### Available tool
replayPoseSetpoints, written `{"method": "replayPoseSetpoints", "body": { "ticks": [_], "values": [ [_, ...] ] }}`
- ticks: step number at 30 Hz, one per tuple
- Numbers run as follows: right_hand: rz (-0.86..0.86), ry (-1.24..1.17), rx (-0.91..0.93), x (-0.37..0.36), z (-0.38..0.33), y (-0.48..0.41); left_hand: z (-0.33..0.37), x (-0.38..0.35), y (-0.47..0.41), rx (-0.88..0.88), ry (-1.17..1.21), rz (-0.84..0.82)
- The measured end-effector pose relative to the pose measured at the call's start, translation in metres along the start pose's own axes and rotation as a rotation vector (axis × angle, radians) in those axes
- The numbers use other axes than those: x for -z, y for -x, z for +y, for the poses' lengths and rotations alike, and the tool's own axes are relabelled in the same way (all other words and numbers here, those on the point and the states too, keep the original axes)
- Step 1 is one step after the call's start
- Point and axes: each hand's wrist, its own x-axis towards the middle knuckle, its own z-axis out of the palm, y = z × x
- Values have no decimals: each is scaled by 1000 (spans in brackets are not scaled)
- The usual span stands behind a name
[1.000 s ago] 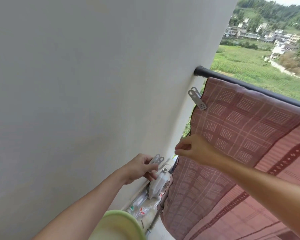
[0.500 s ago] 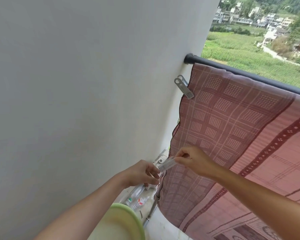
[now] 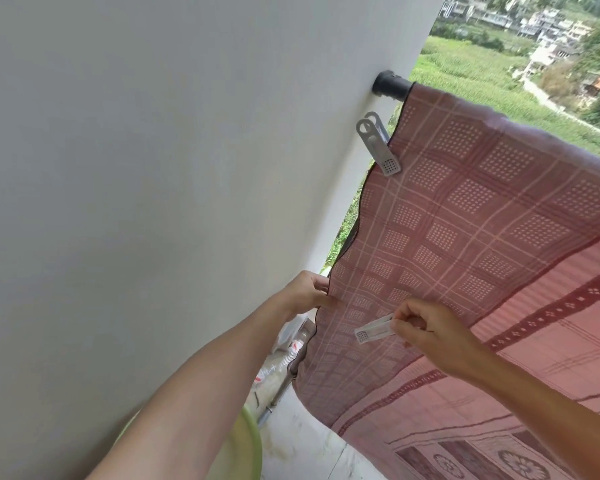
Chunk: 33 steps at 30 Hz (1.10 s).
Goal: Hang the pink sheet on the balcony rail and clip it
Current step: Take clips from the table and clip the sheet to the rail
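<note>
Moved: clip [image 3: 374, 331] now in right hand [image 3: 430, 330] | left fingers [image 3: 326, 301] pinch sheet [image 3: 465, 220] edge

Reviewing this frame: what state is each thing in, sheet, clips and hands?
sheet: draped over the rail, hanging.
upper clip: clamped on the sheet's wall-side edge.
second clip: held in front of the sheet, not attached.
left hand: pinches the sheet's edge.
right hand: pinches the second clip.
</note>
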Motion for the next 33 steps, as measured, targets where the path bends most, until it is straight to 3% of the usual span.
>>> {"method": "replayPoseSetpoints", "body": {
  "ticks": [8,13,16,20,23,29,33],
  "values": [
    [-26,56,88,-7,-28,-20,-12,26,3,-3,-9,131],
    [10,244,333,-14,-53,-31,-22,13,5,-67,144,279],
    [72,377,446,-12,-67,-38,-34,1,8,-79,226,275],
    [121,461,564,-11,-81,-47,-60,-8,15,16,169,229],
    [127,541,625,-17,-96,-60,-77,-17,14,-23,2,236],
    [49,591,531,-34,-122,-94,-85,-16,9,-59,-104,420],
    [-50,617,451,-42,-121,-111,-100,-15,11,-30,135,445]
  ]
}}
